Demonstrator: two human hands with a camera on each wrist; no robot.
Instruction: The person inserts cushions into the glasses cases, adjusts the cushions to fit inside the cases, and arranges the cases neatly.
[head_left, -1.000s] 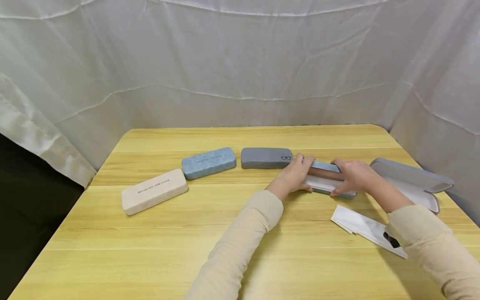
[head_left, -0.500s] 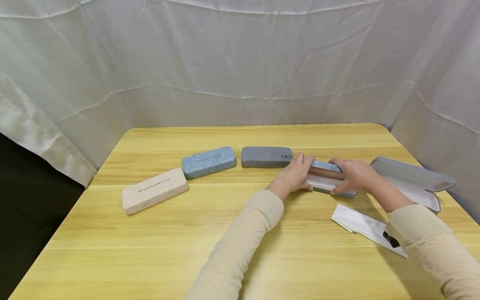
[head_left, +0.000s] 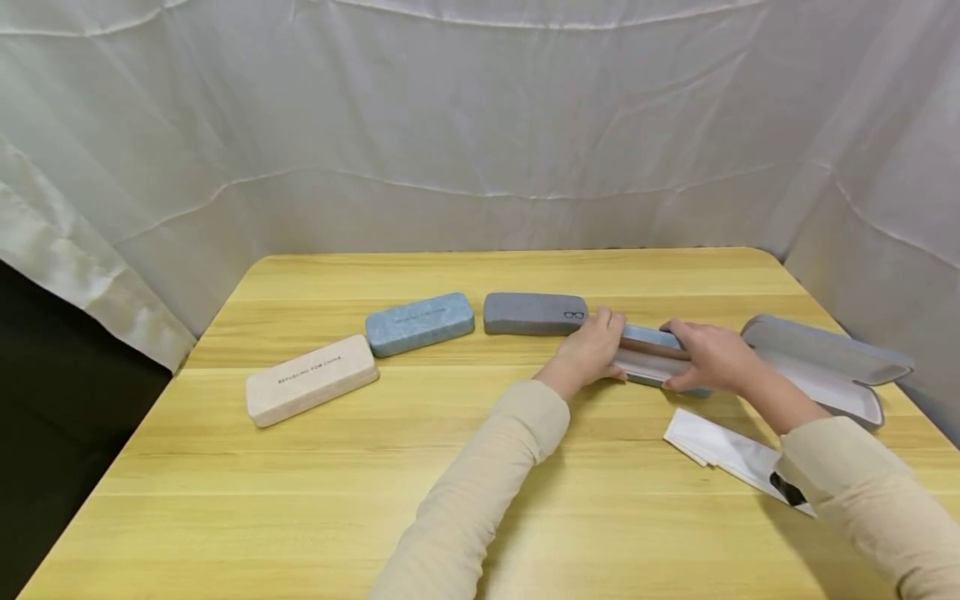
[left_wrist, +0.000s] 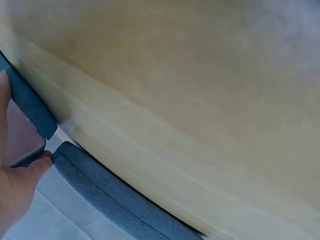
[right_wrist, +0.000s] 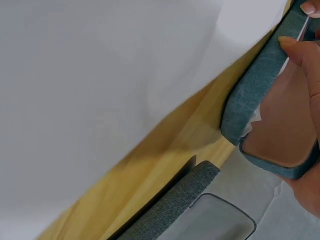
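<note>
A blue glasses case (head_left: 651, 364) lies partly open on the table, its lid raised and a brownish inner face showing. My left hand (head_left: 588, 348) grips its left end, thumb low and fingers on the lid. At the other end my right hand (head_left: 711, 357) holds it the same way. In the left wrist view, the left hand (left_wrist: 20, 187) is on the case (left_wrist: 32, 107), beside a grey glasses case (left_wrist: 112, 187). The right wrist view has the right hand (right_wrist: 307, 75) at the lid edge of the case (right_wrist: 260, 82), with something white inside.
A closed grey case (head_left: 532, 314) touches or nearly touches the left hand. Further left are a closed light-blue case (head_left: 420, 325) and a beige case (head_left: 311, 381). An open grey case (head_left: 825, 367) stands at right. A folded white cloth (head_left: 720, 442) with a black patch lies near the right sleeve.
The right hand has shifted very slightly on the blue glasses case. Otherwise the hands and cases stay almost where they were.
</note>
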